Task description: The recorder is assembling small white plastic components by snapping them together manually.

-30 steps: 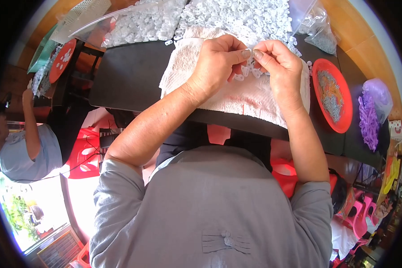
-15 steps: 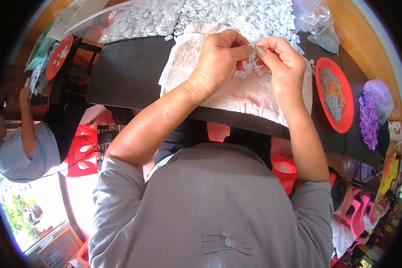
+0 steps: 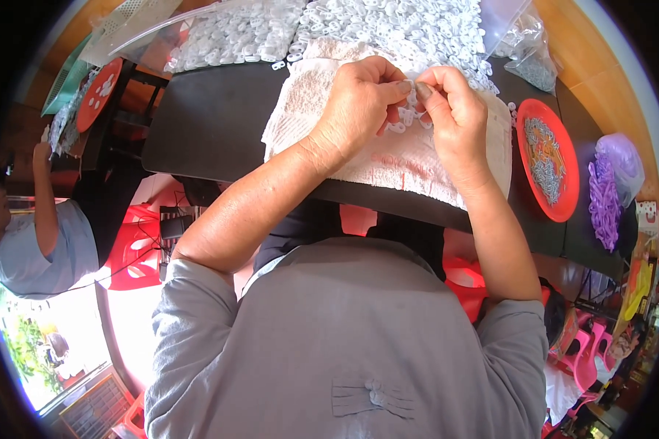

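Over a white towel [image 3: 307, 102], my left hand [image 3: 366, 99] and my right hand [image 3: 458, 121] meet with thumbs and forefingers pinched. Between the fingertips is a small white plastic piece [image 3: 413, 83], mostly covered by them. Several similar white pieces [image 3: 398, 126] lie on the towel just under my hands. Beyond the towel spreads a big heap of small white plastic pieces [image 3: 395, 25], each with holes in it.
Right of the towel, a red oval tray [image 3: 570, 157] holds small grey metal parts. Beyond it lie purple strips [image 3: 604, 201] and a clear bag [image 3: 529, 58] of grey parts. The black table [image 3: 205, 121] extends left. At far left, another person [image 3: 47, 238] reaches toward a hanging bag.
My right hand has moved slightly left and tilted, its fingers still pinched. My left hand stays almost in place. The towel and the heap have barely shifted.
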`<action>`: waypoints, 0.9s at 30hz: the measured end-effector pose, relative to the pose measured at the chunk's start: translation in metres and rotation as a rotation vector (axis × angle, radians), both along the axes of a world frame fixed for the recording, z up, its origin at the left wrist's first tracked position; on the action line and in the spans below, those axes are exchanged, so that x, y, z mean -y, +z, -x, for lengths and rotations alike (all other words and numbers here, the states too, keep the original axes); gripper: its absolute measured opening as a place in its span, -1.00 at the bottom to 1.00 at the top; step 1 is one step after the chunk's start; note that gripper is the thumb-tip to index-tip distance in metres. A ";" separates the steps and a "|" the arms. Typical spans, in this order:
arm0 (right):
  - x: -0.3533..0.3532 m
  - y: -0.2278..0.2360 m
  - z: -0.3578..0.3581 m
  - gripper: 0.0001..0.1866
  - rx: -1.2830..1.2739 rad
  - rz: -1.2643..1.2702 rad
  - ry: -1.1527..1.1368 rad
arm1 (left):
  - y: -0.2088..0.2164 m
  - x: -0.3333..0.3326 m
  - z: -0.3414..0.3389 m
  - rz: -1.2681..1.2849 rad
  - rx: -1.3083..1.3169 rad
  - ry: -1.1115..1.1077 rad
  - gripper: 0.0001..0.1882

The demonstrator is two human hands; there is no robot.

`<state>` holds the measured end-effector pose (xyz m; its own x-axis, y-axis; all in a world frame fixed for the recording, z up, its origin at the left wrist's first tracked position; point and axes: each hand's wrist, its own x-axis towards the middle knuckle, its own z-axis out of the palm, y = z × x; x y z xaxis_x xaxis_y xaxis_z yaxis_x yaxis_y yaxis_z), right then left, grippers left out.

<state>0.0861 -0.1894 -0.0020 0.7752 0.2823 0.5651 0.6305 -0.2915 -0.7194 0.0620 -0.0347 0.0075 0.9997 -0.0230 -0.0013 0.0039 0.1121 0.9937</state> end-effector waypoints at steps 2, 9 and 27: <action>-0.003 0.000 0.001 -0.94 -0.080 -0.049 0.017 | -0.003 0.000 -0.001 0.021 0.001 0.008 -0.88; -0.009 0.000 0.006 -0.97 -0.249 -0.133 0.017 | -0.003 0.005 0.001 0.046 0.009 0.052 -0.90; 0.000 0.007 -0.002 -0.95 -0.036 -0.042 -0.006 | -0.003 0.000 -0.002 0.067 -0.030 0.066 -0.87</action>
<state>0.0879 -0.1894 0.0054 0.7966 0.2545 0.5483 0.6027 -0.2642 -0.7530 0.0644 -0.0345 0.0048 0.9986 0.0423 -0.0315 0.0234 0.1795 0.9835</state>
